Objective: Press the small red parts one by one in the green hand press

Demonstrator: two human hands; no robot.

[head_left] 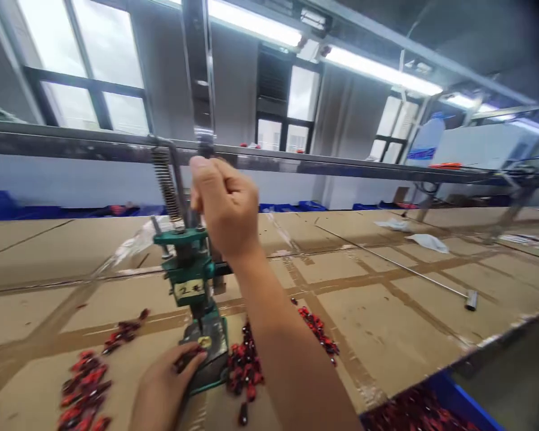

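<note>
Showing 2 label [188, 291] on green press [189, 269]

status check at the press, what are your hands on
Right hand fisted on green hand press upright lever. Left hand on red-and-black part at press base. Loose red-and-black parts beside base.

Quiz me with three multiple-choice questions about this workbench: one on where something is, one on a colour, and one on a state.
1. Where is the left hand?
A. Beside the blue bin
B. At the base of the hand press
C. On the steel rod

2. What colour is the hand press's body?
A. Green
B. Blue
C. White

3. How is the right hand?
A. Flat on the cardboard
B. Open, palm up
C. Raised, with its fingers curled

Answers:
1. B: its fingers reach the press's dark base.
2. A: the body is painted green.
3. C: it is closed, up by the top of the press.
</note>
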